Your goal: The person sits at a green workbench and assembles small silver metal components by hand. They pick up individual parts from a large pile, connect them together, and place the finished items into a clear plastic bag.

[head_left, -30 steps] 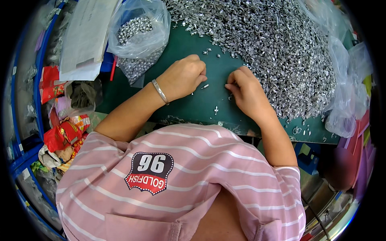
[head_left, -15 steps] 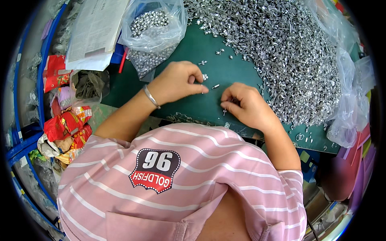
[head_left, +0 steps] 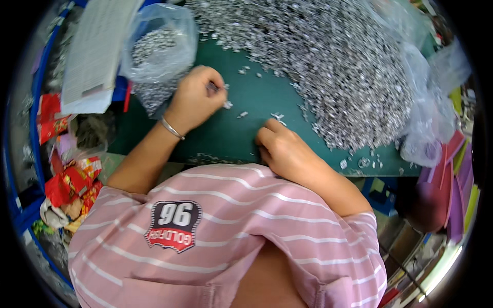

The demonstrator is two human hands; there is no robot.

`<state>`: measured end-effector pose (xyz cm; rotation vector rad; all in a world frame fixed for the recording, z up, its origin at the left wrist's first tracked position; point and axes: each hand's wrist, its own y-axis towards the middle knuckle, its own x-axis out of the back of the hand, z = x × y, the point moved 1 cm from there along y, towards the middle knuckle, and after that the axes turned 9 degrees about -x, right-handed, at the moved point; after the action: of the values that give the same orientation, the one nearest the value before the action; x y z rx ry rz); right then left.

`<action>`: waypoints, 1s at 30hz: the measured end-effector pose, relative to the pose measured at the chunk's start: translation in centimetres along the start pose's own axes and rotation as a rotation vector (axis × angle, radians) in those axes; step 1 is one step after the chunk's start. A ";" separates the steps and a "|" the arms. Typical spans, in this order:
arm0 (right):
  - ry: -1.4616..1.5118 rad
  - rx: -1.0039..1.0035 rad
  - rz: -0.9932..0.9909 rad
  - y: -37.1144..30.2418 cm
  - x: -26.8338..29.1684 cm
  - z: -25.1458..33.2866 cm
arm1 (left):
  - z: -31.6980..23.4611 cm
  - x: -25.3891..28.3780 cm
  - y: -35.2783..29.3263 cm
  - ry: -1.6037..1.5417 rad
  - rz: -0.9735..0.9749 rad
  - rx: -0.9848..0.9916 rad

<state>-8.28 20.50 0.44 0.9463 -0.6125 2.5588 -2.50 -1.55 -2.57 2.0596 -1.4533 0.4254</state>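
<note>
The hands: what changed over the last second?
The right hand drew back toward the near edge of the table; the left hand moved left, nearer the bag. Any grasp or release is unclear. The metal pile and bag stayed put.

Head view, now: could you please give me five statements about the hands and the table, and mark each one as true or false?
1. A silver-coloured bangle is worn just behind the left hand. True.
2. The tabletop under the heap of small metal parts is bright red. False: it is green.
3. The left hand is nearer to the clear plastic bag than the right hand is. True.
4. The paper sheets lie to the right of the clear plastic bag. False: they lie to its left.
5. The left hand and the right hand are clasped together. False: they are apart, with green tabletop between them.
</note>
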 end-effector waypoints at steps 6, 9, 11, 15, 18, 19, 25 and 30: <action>0.961 -0.412 0.192 -0.5 1.6 -2.9 | 0.1 -0.4 1.8 0.146 0.148 -0.144; 1.297 -0.383 -0.110 -1.2 3.1 -5.3 | -0.1 -0.5 1.7 0.133 0.138 -0.186; 0.679 -0.396 -0.293 -1.1 3.9 -6.0 | 0.4 -0.5 1.6 0.152 0.126 -0.254; -0.183 -0.115 -0.627 -0.4 3.0 -5.3 | 0.5 -0.6 1.8 0.193 0.190 -0.233; -0.153 -0.138 -0.571 -0.4 2.1 -4.9 | 0.6 -0.6 1.9 0.149 0.191 -0.195; -0.113 -0.140 -0.554 -0.4 2.1 -5.0 | 0.7 -0.6 1.8 0.097 0.181 -0.167; -0.115 -0.140 -0.441 -0.2 2.2 -4.3 | -0.8 -0.6 2.1 -0.987 0.226 0.517; -0.220 -0.179 -0.432 -0.2 2.0 -4.2 | -0.1 -2.5 2.0 -1.924 0.347 0.615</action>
<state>-11.83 23.15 -1.00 1.1604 -0.6073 2.0050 -5.28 -0.10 -3.31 2.5582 -2.8555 -1.7323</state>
